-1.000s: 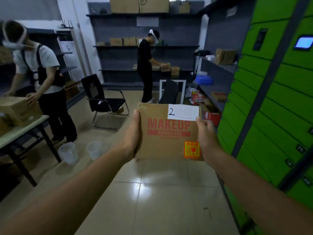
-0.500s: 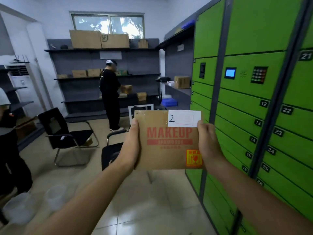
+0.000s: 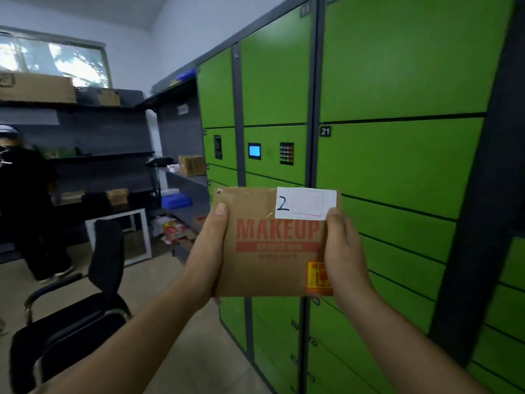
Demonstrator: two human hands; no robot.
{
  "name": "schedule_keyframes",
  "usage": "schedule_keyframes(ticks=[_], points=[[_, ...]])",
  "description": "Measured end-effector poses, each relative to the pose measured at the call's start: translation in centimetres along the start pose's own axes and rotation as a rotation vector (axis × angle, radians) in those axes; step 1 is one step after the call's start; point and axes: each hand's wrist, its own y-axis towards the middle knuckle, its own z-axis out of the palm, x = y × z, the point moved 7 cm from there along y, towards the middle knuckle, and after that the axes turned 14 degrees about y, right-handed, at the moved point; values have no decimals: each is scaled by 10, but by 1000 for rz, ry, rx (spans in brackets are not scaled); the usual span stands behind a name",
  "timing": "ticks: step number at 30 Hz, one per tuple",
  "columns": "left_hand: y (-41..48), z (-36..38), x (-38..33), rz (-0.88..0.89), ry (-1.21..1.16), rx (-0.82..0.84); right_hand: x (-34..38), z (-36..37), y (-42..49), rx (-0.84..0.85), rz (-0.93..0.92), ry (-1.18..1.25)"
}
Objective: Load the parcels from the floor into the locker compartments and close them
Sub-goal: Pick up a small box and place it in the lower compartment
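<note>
So, you held the flat brown parcel (image 3: 272, 245) up in the air in front of you, with both hands on it. Your left hand (image 3: 208, 251) gripped its left edge, with the thumb lying on the front and the other fingers hidden behind. Your right hand (image 3: 345, 251) gripped its right edge the same way, and its thumb touched the bottom corner of the white label (image 3: 308, 203). That label sat at the top right of the parcel and had a 2 written on it. Big red letters on the front said MAKEUP, and an orange sticker (image 3: 315, 277) peeked out by your right hand. Right behind the parcel stood the green locker (image 3: 397, 166), and every door you could see on it was closed. One door had the number tag (image 3: 325, 131) 21. A small blue screen (image 3: 254, 151) and a keypad (image 3: 286, 153) sat on the locker above the parcel. Off to your left were a black chair (image 3: 85, 314), dark shelves (image 3: 105, 157) with cardboard boxes (image 3: 37, 88), and a person (image 3: 28, 200) in black clothes standing near the shelves.
</note>
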Motion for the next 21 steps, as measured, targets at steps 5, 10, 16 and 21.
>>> schedule_keyframes(ticks=[5,10,16,21], points=[[16,76,-16,55,0,130,30,-70,17,-109,-52,-62],[19,145,-35,120,-10,225,63,-137,21,-226,-100,-75],[23,215,-65,151,-19,241,105,-201,30,-280,-135,-125],[15,273,-95,224,-42,310,142,-258,25,-375,-172,-98]])
